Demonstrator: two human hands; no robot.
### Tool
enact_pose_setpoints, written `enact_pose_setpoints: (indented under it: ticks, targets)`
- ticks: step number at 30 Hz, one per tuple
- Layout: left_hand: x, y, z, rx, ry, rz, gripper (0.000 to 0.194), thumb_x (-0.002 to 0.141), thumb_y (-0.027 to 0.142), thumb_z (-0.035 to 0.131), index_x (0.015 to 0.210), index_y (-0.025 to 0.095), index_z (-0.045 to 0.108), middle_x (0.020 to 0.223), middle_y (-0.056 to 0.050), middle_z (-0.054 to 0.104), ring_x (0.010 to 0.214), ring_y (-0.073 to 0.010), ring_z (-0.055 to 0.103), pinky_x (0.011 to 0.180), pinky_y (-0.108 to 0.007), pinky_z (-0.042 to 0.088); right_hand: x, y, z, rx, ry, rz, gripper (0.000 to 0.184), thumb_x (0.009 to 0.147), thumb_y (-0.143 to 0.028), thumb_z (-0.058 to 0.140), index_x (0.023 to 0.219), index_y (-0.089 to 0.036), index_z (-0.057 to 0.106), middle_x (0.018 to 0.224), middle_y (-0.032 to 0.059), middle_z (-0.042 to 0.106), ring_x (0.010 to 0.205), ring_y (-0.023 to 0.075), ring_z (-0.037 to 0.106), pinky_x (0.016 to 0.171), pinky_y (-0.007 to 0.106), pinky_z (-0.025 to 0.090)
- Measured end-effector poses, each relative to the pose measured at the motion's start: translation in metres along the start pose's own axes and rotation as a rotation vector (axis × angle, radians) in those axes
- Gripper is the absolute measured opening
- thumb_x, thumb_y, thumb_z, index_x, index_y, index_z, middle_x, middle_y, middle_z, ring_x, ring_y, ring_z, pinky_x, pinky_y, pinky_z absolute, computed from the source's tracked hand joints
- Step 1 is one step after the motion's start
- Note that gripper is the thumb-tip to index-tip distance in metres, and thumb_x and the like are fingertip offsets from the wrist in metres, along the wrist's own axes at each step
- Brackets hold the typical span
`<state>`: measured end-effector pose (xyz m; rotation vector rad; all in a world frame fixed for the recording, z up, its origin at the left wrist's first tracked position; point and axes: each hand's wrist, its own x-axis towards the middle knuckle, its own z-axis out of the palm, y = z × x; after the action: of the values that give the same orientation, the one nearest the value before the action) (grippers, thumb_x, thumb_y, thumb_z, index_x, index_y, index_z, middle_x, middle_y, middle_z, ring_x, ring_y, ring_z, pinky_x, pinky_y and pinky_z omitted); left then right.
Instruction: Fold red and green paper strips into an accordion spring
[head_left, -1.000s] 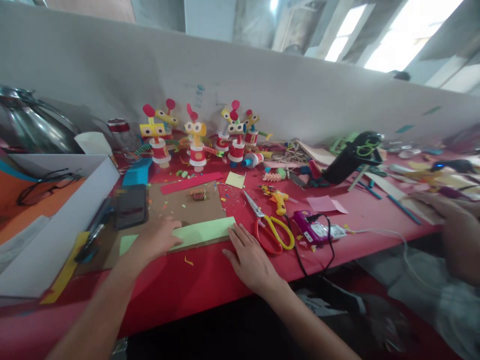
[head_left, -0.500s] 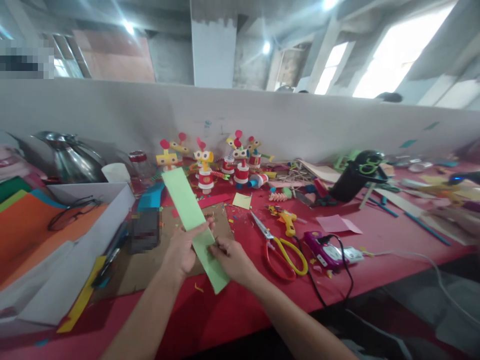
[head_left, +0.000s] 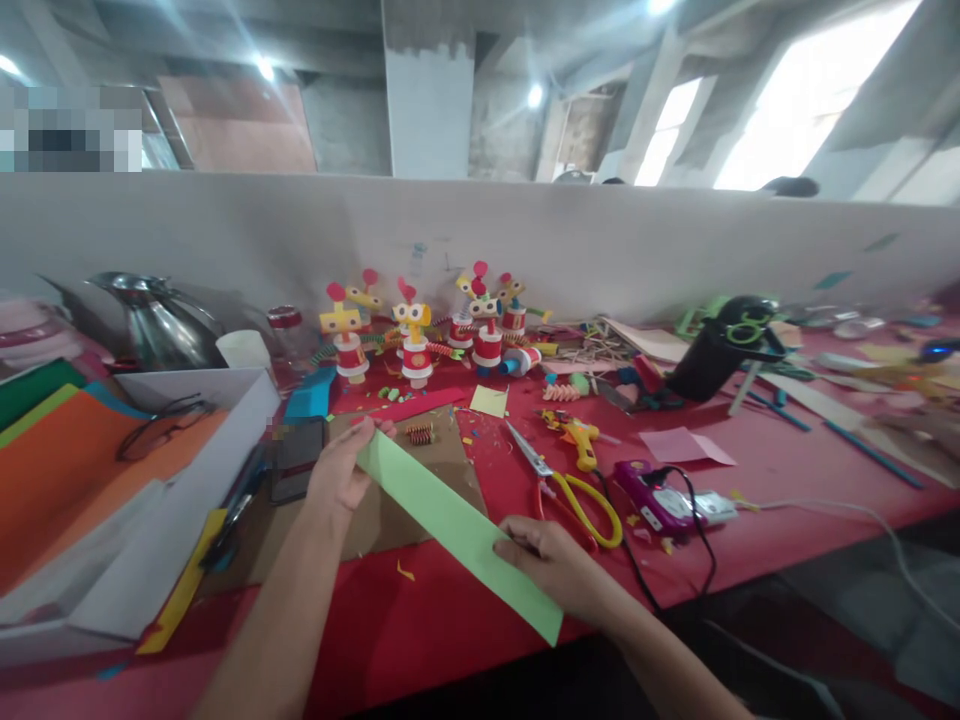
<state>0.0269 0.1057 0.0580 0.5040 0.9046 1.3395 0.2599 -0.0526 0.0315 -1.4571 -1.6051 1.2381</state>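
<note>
A light green paper strip [head_left: 450, 525] stretches slantwise between my two hands, above the table's front part. My left hand [head_left: 346, 468] pinches its upper left end. Toward the lower right end, my right hand [head_left: 544, 560] grips the strip, thumb on top and the other fingers partly hidden. Under the strip lies a brown cardboard sheet [head_left: 442, 470] with a small striped paper coil [head_left: 420, 434] on it. Scissors [head_left: 559, 485] with red and yellow handles rest just beyond my right hand. A yellow glue gun [head_left: 579, 440] lies behind them.
Several paper-cup figures [head_left: 416, 355] stand along the back. At left are a white box [head_left: 247, 410] of coloured paper, a steel jug [head_left: 161, 320] and a dark phone [head_left: 298, 460]. A purple power strip [head_left: 645, 495] with cables and a tipped black container [head_left: 701, 360] are at right.
My hands have moved apart along the green strip, the left to its upper end and the right down and rightward. The strip now lies flatter and further right.
</note>
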Motion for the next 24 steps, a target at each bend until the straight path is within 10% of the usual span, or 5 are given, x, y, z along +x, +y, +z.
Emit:
enact_pose_setpoints:
  ticks: [8,17,24]
  targets:
    - [-0.024,-0.025,0.016,0.107,-0.292,-0.151,0.019,0.07,0.018,0.075,0.087,0.016,0.067,0.08,-0.006,0.073,0.067,-0.0164,0.068,0.064,-0.028,0.055,0.048,-0.013,0.014,0.01,0.269,-0.139,0.033,0.087,-0.043,0.048,0.066,-0.019,0.044,0.059,-0.005,0.037,0.055,0.0092,0.036,0.049,0.02,0.026]
    - [-0.016,-0.043,0.001,0.18,0.022,0.041,0.025,0.063,0.019,0.078,0.085,0.015,0.068,0.075,-0.003,0.072,0.065,-0.0144,0.066,0.063,-0.025,0.051,0.021,-0.011,0.043,-0.252,0.23,-0.121,0.035,0.094,-0.034,0.041,0.062,-0.019,0.046,0.054,-0.003,0.051,0.052,0.0106,0.048,0.053,0.022,0.03]
    - [-0.013,-0.038,-0.01,0.249,0.182,0.147,0.02,0.071,0.022,0.07,0.09,0.022,0.063,0.073,0.002,0.068,0.063,-0.0118,0.063,0.062,-0.023,0.049,-0.018,0.016,-0.004,-0.59,0.426,-0.107,0.031,0.094,-0.028,0.038,0.075,-0.02,0.06,0.068,0.0038,0.062,0.064,0.0175,0.059,0.061,0.027,0.042]
